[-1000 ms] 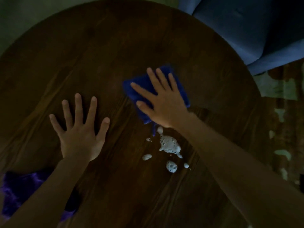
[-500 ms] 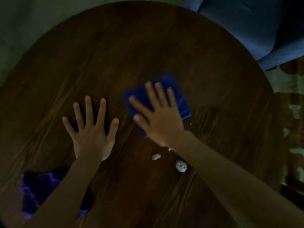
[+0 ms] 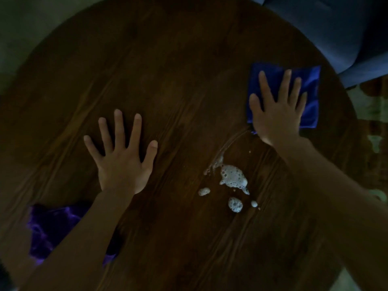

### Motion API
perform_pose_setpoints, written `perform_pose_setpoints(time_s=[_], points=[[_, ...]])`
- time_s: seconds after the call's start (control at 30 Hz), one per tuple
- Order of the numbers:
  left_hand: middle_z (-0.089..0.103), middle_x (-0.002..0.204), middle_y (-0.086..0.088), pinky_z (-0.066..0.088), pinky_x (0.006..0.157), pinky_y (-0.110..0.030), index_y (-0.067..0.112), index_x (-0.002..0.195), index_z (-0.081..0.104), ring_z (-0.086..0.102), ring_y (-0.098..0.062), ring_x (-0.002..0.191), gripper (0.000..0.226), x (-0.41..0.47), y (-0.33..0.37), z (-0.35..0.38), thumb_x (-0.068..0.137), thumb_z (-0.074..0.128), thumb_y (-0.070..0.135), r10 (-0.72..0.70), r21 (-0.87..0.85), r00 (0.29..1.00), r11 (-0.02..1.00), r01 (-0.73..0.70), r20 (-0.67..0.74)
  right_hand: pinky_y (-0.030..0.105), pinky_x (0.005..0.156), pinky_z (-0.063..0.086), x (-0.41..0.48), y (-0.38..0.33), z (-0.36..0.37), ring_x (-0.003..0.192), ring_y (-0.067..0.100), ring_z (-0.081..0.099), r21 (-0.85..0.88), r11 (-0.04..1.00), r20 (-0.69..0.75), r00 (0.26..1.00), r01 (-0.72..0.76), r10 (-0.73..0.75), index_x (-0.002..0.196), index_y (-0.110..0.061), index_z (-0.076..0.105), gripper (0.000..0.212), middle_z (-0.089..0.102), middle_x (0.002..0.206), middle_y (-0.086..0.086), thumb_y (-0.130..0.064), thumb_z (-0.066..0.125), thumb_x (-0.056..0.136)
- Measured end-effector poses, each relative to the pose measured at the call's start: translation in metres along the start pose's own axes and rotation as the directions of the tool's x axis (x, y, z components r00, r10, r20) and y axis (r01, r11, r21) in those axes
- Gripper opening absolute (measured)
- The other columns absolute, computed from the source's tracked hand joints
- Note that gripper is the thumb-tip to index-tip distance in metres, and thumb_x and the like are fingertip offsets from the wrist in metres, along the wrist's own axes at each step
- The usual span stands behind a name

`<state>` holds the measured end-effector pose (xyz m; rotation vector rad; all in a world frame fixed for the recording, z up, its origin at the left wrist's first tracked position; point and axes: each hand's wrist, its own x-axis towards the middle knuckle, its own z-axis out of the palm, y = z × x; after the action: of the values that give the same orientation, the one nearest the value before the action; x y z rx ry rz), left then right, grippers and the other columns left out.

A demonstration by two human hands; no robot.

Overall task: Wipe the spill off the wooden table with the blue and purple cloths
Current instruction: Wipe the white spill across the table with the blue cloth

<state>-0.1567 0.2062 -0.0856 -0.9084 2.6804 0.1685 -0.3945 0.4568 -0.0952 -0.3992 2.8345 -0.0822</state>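
Observation:
A white foamy spill (image 3: 232, 177) lies in several blobs on the round dark wooden table (image 3: 168, 70), with a thin wet streak running up from it to the right. My right hand (image 3: 277, 114) presses flat, fingers spread, on a folded blue cloth (image 3: 310, 93) near the table's right edge, above and right of the spill. My left hand (image 3: 122, 158) rests flat and spread on bare wood to the left of the spill. A crumpled purple cloth (image 3: 52, 227) lies at the lower left, partly hidden under my left forearm.
A blue upholstered seat (image 3: 327, 28) stands beyond the table's upper right edge. A patterned rug (image 3: 373, 127) shows on the floor to the right. The room is dim.
My right hand has slid the blue cloth away from the spill to the table's right side, uncovering the large foam blob and leaving a wet streak. The left hand stays flat.

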Motion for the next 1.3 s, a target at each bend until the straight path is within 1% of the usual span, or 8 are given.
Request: perform_pose_setpoints(time_s=[0.1,0.23,0.37,0.5,0.7,0.93,1.07,1.3], points=[[-0.022,0.168,0.000,-0.003,0.120,-0.068,0.042,0.157,-0.017,-0.022,-0.030,0.154,0.073,0.000,0.000,0.000,0.093,-0.001,0.074,0.003,-0.003,1.000,1.000,-0.003,0.004,0.062,0.126,-0.001,-0.041,-0.050,0.011,0.158,0.038,-0.011,-0.027,0.975,0.018,0.975,0.222,-0.222,0.162,-0.044,-0.007,0.060,-0.012,0.172,0.012,-0.061,0.009,0.107],[-0.024,0.168,0.002,-0.004,0.121,-0.067,0.043,0.156,-0.017,-0.023,-0.028,0.154,0.074,0.000,0.001,0.001,0.091,-0.002,0.076,-0.014,0.000,1.000,1.000,0.014,0.005,0.060,0.126,0.003,-0.100,-0.092,0.033,0.159,0.037,-0.005,-0.028,0.754,0.104,0.752,0.657,-0.651,0.163,-0.045,0.007,0.057,-0.003,0.173,0.011,-0.057,0.016,0.108],[-0.025,0.168,0.003,-0.005,0.121,-0.066,0.044,0.156,-0.017,-0.024,-0.028,0.154,0.074,0.001,0.001,0.001,0.092,-0.001,0.076,-0.006,-0.005,1.000,1.000,0.006,0.004,0.058,0.126,-0.005,-0.047,-0.075,0.016,0.159,0.032,-0.011,-0.067,0.689,0.157,0.689,0.722,-0.707,0.161,-0.053,-0.001,0.062,-0.013,0.173,0.006,-0.069,0.017,0.104],[-0.024,0.168,0.002,-0.006,0.121,-0.066,0.044,0.156,-0.018,-0.024,-0.028,0.154,0.074,0.000,0.000,0.002,0.091,-0.002,0.076,-0.009,0.002,1.000,1.000,0.009,-0.001,0.059,0.126,-0.004,0.017,-0.043,-0.006,0.159,0.032,-0.011,-0.108,0.796,0.111,0.803,0.596,-0.586,0.161,-0.051,-0.003,0.065,-0.014,0.173,0.007,-0.072,0.014,0.101],[-0.021,0.169,0.000,-0.007,0.121,-0.066,0.043,0.156,-0.017,-0.022,-0.028,0.154,0.074,0.000,0.001,0.003,0.092,-0.001,0.075,0.003,-0.006,1.000,1.000,-0.003,-0.017,0.059,0.126,-0.001,0.016,0.071,-0.015,0.159,0.034,-0.006,-0.089,0.979,0.029,0.983,0.181,-0.179,0.161,-0.048,-0.005,0.071,-0.011,0.172,0.012,-0.075,0.017,0.100],[-0.019,0.169,-0.001,-0.005,0.120,-0.067,0.041,0.158,-0.013,-0.019,-0.031,0.155,0.075,0.000,0.001,0.002,0.093,0.001,0.075,0.012,-0.004,1.000,1.000,-0.012,-0.019,0.057,0.127,-0.003,-0.135,0.130,0.016,0.158,0.030,-0.016,-0.066,0.998,0.092,0.996,0.015,-0.009,0.165,-0.040,0.001,0.074,-0.022,0.171,0.008,-0.072,0.011,0.099],[-0.018,0.170,-0.002,-0.006,0.120,-0.067,0.040,0.158,-0.012,-0.019,-0.031,0.155,0.074,-0.001,0.000,0.001,0.093,0.001,0.074,0.016,-0.006,1.000,1.000,-0.016,-0.024,0.055,0.127,-0.003,-0.225,0.106,0.041,0.158,0.037,-0.014,-0.040,0.999,0.109,0.994,-0.005,0.009,0.164,-0.037,0.010,0.072,-0.018,0.171,0.016,-0.071,0.012,0.100],[-0.016,0.170,-0.003,-0.005,0.120,-0.068,0.040,0.158,-0.011,-0.018,-0.032,0.155,0.075,-0.001,0.001,0.000,0.093,0.000,0.074,0.029,-0.015,0.999,0.999,-0.029,-0.025,0.063,0.125,0.000,-0.165,0.004,0.043,0.156,0.046,-0.011,0.050,0.993,0.005,0.995,-0.104,0.103,0.163,-0.044,0.001,0.066,-0.014,0.169,0.025,-0.069,0.003,0.102]])
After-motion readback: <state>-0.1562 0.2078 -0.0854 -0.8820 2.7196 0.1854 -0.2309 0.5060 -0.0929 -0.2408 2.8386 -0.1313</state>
